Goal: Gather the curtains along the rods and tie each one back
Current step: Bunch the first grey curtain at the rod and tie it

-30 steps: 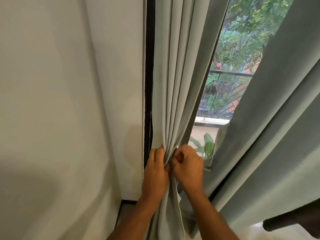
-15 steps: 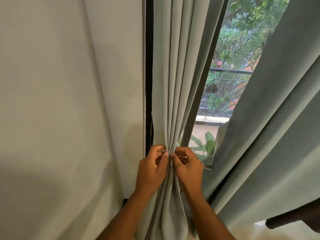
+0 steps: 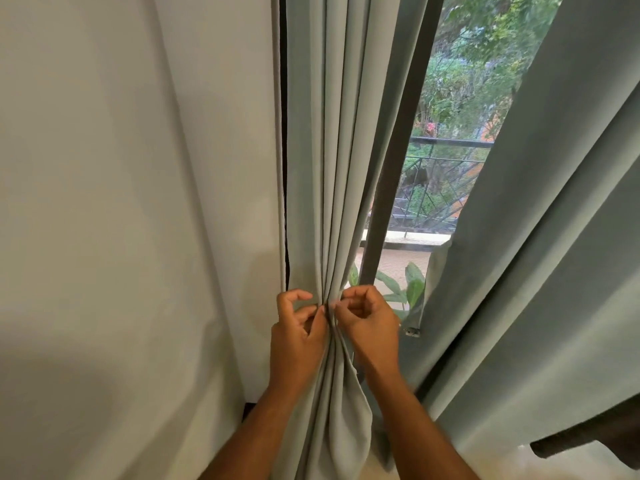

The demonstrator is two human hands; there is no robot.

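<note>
A pale grey-green curtain [image 3: 329,168] hangs bunched into narrow folds beside the dark window frame [image 3: 398,150]. My left hand [image 3: 299,337] pinches the bunch from the left at waist height, and my right hand [image 3: 369,323] pinches it from the right, fingertips almost meeting. Whether a thin tie runs between the fingertips cannot be told. Below the hands the fabric flares out. A second curtain [image 3: 554,237] of the same colour slants across the right side. The rods are out of view.
A white wall [image 3: 121,202] fills the left. Through the glass I see a balcony railing [image 3: 446,143], green leaves [image 3: 408,289] and trees. A small metal fitting [image 3: 412,330] sits at the second curtain's edge. A dark object [image 3: 588,434] juts in at lower right.
Both hands shifted from clasping the bunch to pinching it with fingertips. The left hand opened its grip and turned, and the view has drifted slightly.
</note>
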